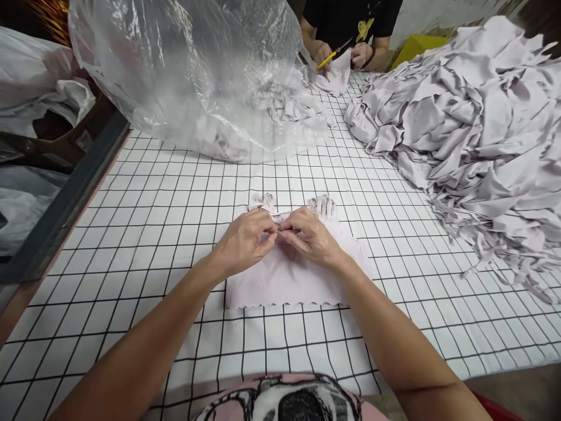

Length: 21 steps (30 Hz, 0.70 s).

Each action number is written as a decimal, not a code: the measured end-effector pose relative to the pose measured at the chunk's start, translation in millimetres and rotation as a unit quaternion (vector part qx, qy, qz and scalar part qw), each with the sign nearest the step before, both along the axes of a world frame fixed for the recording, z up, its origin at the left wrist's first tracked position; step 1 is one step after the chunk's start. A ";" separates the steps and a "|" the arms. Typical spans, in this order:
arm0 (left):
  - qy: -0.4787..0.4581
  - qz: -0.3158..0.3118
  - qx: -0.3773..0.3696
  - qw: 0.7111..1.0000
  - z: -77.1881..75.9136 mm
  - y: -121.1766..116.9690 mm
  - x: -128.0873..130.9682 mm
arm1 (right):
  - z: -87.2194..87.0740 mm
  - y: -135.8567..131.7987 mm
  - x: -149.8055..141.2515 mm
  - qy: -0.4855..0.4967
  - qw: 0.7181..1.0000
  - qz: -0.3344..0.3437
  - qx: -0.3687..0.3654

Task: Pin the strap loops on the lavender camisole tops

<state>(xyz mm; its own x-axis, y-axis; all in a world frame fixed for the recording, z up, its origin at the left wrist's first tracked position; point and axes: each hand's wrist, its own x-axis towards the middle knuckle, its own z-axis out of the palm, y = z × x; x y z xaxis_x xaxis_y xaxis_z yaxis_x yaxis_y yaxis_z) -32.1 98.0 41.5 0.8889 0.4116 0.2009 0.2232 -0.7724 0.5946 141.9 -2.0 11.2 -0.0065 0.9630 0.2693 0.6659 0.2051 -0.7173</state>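
Note:
A pale lilac garment piece (284, 280) lies flat on the white table with a black grid (153, 234), its scalloped edge toward me. My left hand (245, 240) and my right hand (309, 237) meet over its far edge, fingers pinched together on the fabric near the straps (322, 204). Both hands rest on the piece, fingertips touching.
A large heap of the same lilac pieces (473, 134) fills the right side. A big clear plastic bag (197, 76) holding more pieces stands at the back left. Across the table another person's hands (342, 55) hold yellow-handled scissors on a piece.

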 end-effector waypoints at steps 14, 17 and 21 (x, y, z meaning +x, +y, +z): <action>0.068 0.089 -0.024 0.993 -34.2 -17.8 -13.7 | -9.2 -2.6 -7.3 0.024 0.999 0.021 -0.044; 0.055 0.100 -0.038 0.993 -35.7 -19.4 -13.1 | -9.6 -2.8 -8.8 0.026 0.998 0.014 -0.047; 0.047 0.114 -0.032 0.992 -39.1 -21.9 -11.5 | -11.0 -2.8 -12.1 0.021 0.999 0.009 -0.044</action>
<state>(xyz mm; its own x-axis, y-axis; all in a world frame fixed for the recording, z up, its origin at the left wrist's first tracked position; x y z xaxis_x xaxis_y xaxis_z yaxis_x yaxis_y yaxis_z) -43.6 76.1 2.4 0.7843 0.6141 0.0876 0.4456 -0.6560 0.6091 129.8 -4.8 0.2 -0.0152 0.9830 0.1832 0.6312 0.1515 -0.7606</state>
